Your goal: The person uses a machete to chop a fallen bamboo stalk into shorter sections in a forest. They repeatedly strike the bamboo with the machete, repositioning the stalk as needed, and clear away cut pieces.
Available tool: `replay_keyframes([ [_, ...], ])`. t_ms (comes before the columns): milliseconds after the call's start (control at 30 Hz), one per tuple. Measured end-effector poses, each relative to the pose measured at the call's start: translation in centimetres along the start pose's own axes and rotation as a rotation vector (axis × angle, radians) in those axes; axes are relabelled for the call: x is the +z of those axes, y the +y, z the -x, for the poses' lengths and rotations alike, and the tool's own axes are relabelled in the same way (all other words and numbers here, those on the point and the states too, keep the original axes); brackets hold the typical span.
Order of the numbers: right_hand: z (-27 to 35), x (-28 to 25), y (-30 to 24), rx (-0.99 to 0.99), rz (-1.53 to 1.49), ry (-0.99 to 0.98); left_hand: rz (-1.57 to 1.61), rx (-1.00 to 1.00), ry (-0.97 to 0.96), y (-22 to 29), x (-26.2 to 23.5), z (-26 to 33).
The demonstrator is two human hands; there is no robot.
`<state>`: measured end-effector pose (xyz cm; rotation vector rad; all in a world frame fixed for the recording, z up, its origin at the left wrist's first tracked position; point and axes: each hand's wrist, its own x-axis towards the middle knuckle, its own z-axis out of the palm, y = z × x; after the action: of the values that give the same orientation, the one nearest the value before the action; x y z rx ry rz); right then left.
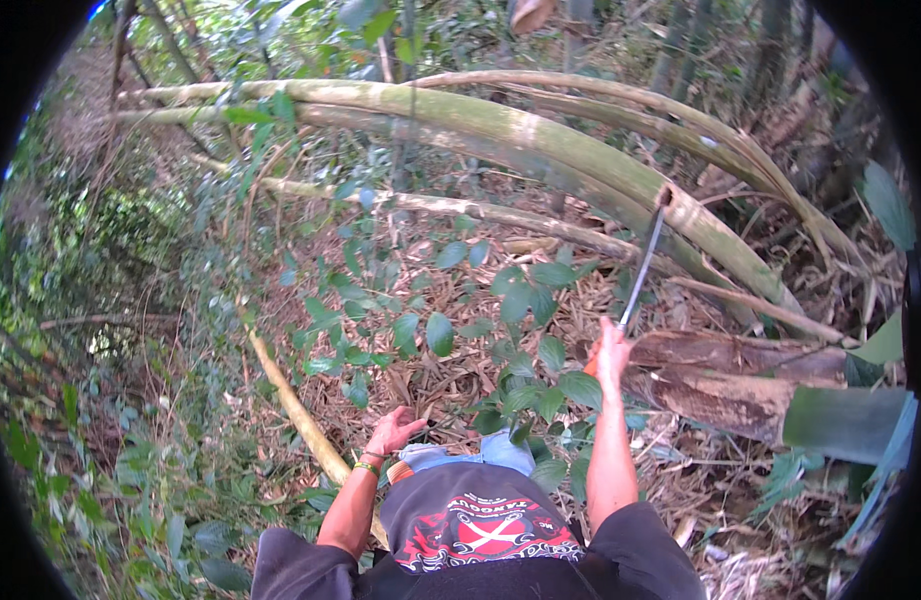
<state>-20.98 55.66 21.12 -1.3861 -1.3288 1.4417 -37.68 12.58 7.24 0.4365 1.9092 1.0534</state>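
While the right hand (pixel 610 352) grips a machete (pixel 642 268), its blade tip buried in the leaning green bamboo stalk (pixel 540 135), the left hand (pixel 393 432) hangs loosely open, empty; leaves hide the ground.

Bamboo stalk (pixel 540 140), upper centre: pale green, mottled white. Blade (pixel 641 270): dark grey. Wristband (pixel 366 467), lower centre: yellow-green. Shirt (pixel 480 525): black, red-and-white print. Ground litter (pixel 450 260): brown.
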Motion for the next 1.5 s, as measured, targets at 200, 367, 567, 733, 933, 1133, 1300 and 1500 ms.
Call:
replay_keyframes([
  [200,4.8,-1.4,7.1,0.052,0.337,-0.068,-0.028,0.026,0.021,-0.5,1.7,-0.1],
  [367,8.0,-1.3,9.7,0.227,0.171,-0.197,0.099,-0.001,-0.009,-0.6,2.1,0.5],
  [567,9.8,-2.5,10.9,0.172,0.281,-0.178,-0.250,0.483,0.182,9.1,1.1,-3.8],
  [733,11.2,-3.3,10.4,0.169,0.315,-0.184,-0.389,0.898,0.242,26.7,0.4,-8.2],
  [933,13.6,-3.0,7.9,0.146,0.373,-0.111,-0.679,1.353,0.336,43.9,3.3,-14.3],
  [1133,13.2,-3.9,10.1,0.141,0.320,-0.057,-0.964,1.473,0.385,55.9,8.8,-20.3],
  [1300,13.4,-3.2,7.0,0.195,0.288,-0.035,-1.193,1.406,0.500,59.2,11.2,-24.1],
  [1500,10.9,-4.1,12.6,0.074,0.300,0.059,-1.126,1.493,0.387,60.9,12.3,-26.2],
])
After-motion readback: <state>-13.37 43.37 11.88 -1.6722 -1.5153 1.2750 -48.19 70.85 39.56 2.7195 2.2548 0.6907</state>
